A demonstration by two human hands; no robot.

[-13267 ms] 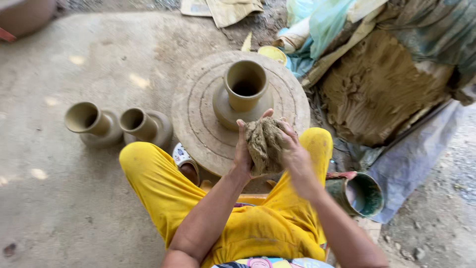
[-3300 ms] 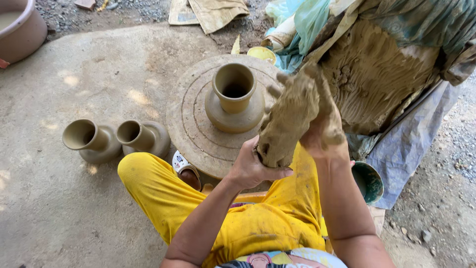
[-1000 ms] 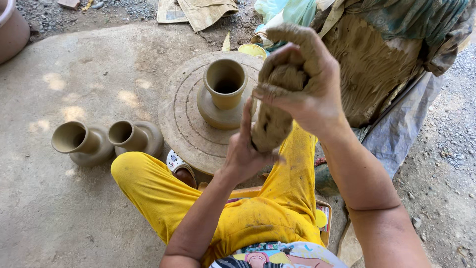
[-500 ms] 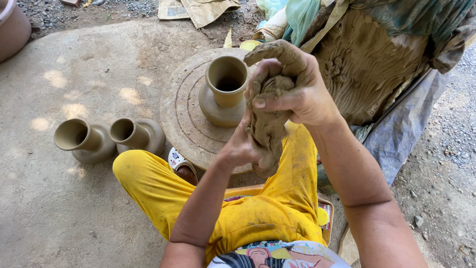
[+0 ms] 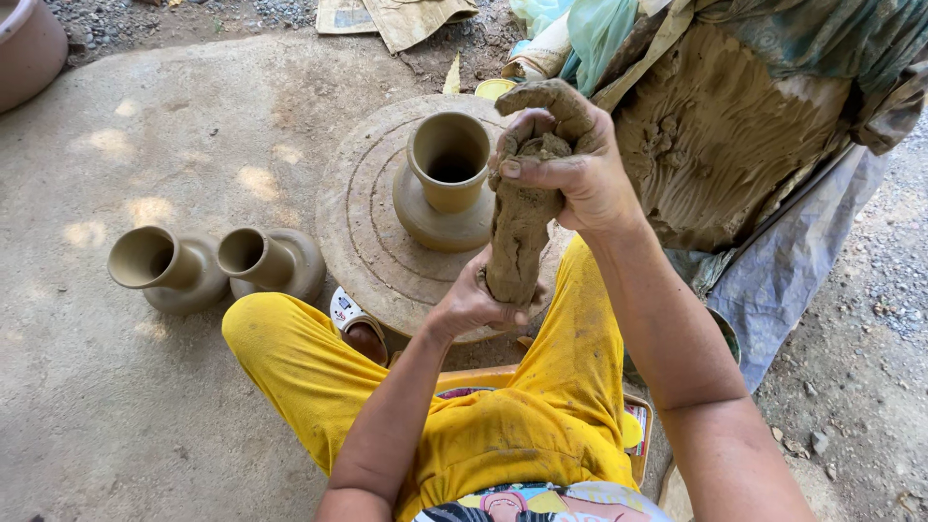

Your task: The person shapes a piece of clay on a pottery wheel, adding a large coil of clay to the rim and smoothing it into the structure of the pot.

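here, both hands close around one long roll of clay [image 5: 519,232], held upright in the middle of the frame: the right hand [image 5: 565,159] wraps its top end, fingers curled over and thumb pressed across the front, while the left hand [image 5: 476,304] cups and grips the bottom end from below. the roll is brown, rough and slightly bent, and it hangs in the air just in front of the potter's wheel [image 5: 372,242], a round grooved disc lying flat on the ground. on the wheel's upper part stands a fresh clay vase [image 5: 447,174] with an open mouth and a wide foot, just left of the roll's top. below the hands, yellow trousers [image 5: 483,406] cover the person's folded legs. to the left of the wheel, two more clay vases [image 5: 213,266] lie tilted on the concrete floor [image 5: 126,406], side by side and touching or nearly so. in the upper right, a big mound of clay [image 5: 725,135] sits among cloth and plastic sheeting [image 5: 788,280].
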